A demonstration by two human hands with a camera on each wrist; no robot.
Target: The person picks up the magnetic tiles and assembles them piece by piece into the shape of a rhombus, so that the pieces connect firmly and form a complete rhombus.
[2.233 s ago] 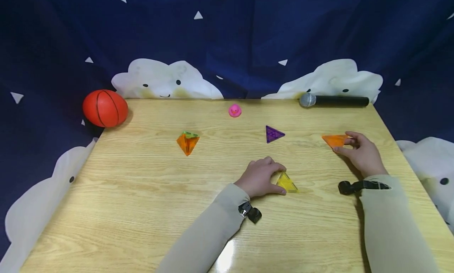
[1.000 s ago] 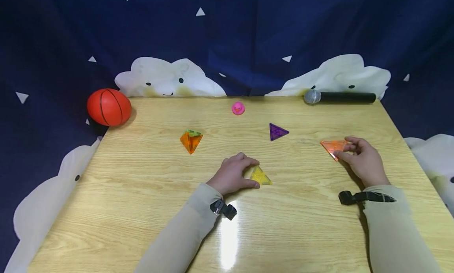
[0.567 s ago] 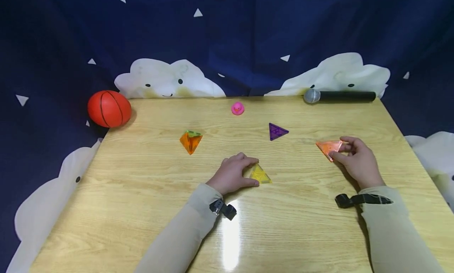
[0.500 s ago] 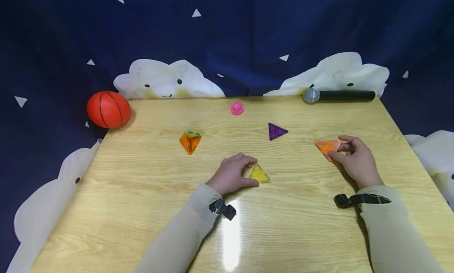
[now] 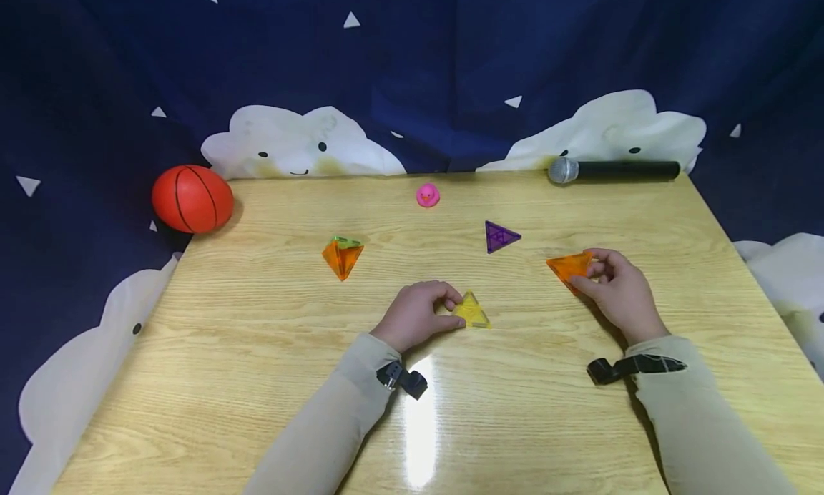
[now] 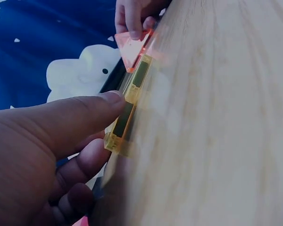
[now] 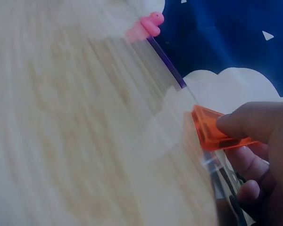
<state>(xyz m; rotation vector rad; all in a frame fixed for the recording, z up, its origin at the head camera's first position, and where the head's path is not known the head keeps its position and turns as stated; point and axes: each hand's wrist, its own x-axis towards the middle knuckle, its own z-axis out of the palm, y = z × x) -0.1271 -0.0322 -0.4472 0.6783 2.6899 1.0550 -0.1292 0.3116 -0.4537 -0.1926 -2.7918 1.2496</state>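
Note:
My left hand (image 5: 418,312) pinches the left corner of a yellow triangular magnetic tile (image 5: 473,313), which lies on the table. In the left wrist view the thumb is on the edge of this yellow tile (image 6: 140,73). To the right, my right hand (image 5: 621,295) grips an orange triangular magnetic tile (image 5: 566,265) between thumb and fingers, held tilted. The right wrist view shows its orange corner (image 7: 205,132) sticking out past the thumb. A purple triangular tile (image 5: 500,237) lies flat behind, between the two hands. Farther left, orange and green tiles (image 5: 341,260) stand joined together.
A red ball (image 5: 193,199) sits at the table's back left corner. At the back edge are a pink rubber duck (image 5: 428,195) and a black microphone (image 5: 624,170). Dark blue cloth with clouds hangs behind the wooden table (image 5: 257,352).
My left hand drew the yellow tile leftward, then stayed nearly in place as its fingers closed in on the tile. The right hand has moved left with the orange tile.

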